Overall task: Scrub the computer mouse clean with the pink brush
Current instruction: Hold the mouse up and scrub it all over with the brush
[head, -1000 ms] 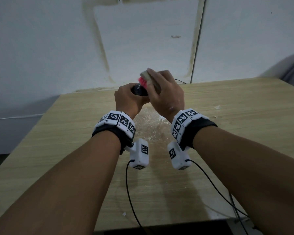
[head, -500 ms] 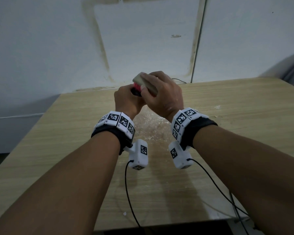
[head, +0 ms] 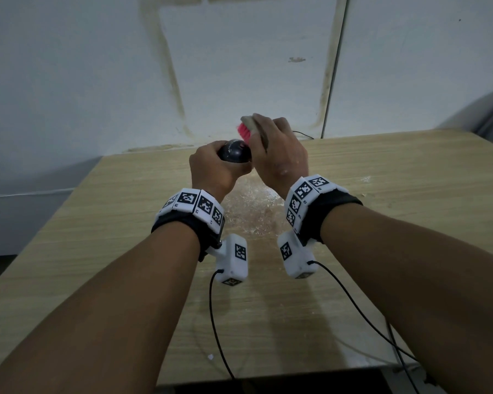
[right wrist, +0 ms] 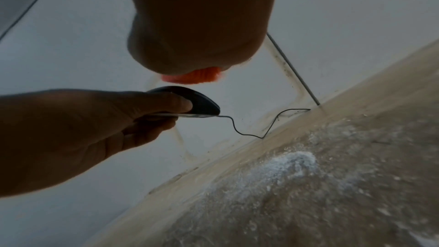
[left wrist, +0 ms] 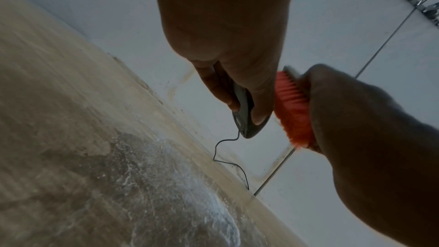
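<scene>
Left hand (head: 215, 169) pinching mouse (head: 235, 151) mid-air above table (head: 410, 211), right hand (head: 279, 155) wrapped round pink brush (head: 244, 132) just over it; risk: hard stroke w/ thin pinch could knock mouse loose.

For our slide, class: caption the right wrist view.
Left hand grips dark corded computer mouse; pink-bristled brush poised just above it.

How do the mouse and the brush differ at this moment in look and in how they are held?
The mouse is dark, smooth and corded; the brush has pink bristles on a pale back. The left hand pinches the mouse by its sides; the right hand wraps over the brush's back. Both are held above the table.
</scene>
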Demonstrator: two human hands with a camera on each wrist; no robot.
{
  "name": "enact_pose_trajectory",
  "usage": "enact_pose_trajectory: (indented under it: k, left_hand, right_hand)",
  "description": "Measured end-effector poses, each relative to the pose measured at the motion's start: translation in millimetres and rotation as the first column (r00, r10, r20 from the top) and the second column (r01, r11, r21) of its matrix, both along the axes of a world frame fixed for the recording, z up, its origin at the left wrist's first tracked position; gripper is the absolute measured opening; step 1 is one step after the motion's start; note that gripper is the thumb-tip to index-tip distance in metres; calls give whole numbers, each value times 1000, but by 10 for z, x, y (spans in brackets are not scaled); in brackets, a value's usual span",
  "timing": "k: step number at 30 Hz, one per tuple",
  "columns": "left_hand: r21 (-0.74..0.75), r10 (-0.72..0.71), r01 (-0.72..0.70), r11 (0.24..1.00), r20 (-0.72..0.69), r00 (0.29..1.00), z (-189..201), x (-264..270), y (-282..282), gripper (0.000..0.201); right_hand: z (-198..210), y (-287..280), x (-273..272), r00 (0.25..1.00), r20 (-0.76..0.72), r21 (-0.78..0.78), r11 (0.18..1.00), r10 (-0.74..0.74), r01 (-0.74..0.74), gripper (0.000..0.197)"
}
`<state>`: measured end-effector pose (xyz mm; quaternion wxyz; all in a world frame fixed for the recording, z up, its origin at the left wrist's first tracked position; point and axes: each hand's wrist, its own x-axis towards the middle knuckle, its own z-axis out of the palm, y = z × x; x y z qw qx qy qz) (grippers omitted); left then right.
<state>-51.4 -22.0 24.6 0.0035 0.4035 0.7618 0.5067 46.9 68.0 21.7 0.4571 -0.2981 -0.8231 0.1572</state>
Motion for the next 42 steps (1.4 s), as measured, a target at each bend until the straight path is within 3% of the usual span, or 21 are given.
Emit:
enact_pose_trajectory:
  k: [2,5,7,10,13,18,21,26,28,33,38,42]
  left_hand:
    - [7,5,-5,1000,-37,999,21,4,5,26]
    - [30,29,-27,999,-71,997,1,-30,-27,22]
    - [73,11,-8,997,-39,999,-35,-55,-56,30]
    - [118,-7,13,993,-50,999,-66,-63,-74,47]
    - [139,-8,14,990,-42,999,-46,-54,-80,50]
    - [154,-22,21,988,5,1000,-14,-77,-94,44]
    - [160,-34,33,987,-1,999,-32,-107,-102,40]
    - [180,-55,61,982,-36,998,-93,-77,-120,52]
    - [179,-55,60,982,-34,998,-88,-70,-110,54]
    - [185,-65,65,981,-7,998,-57,-115,-108,51]
    - [183,-44,45,982,-11,999,-104,-124,-137,56]
    - [161,-4,-8,987,71,997,-92,-85,-71,60]
  right_hand:
    - [-32,-64,17,995,-61,89,993,82,-76,42]
    - [-69,-101,-22,991,-51,186,976,124,-112,41]
    - [-52,-67,-49,997,-38,130,990,62,-56,38]
    - [-43,37,-45,998,54,-86,995,-36,41,38]
    - [-79,57,-38,999,-1,-190,981,-39,38,40]
    - [-51,-82,-74,986,-142,43,995,91,-86,42]
    - [-12,-86,-114,984,-144,131,988,100,-82,40]
    - [2,30,-96,998,-8,-130,990,-65,63,36]
    - [4,26,-90,997,-35,-220,974,-63,54,38]
    - [46,-117,-118,988,-135,19,997,78,-76,39]
    - [53,12,-183,997,43,-159,985,-56,62,37]
    - [-13,14,-118,997,42,-163,984,-66,72,35]
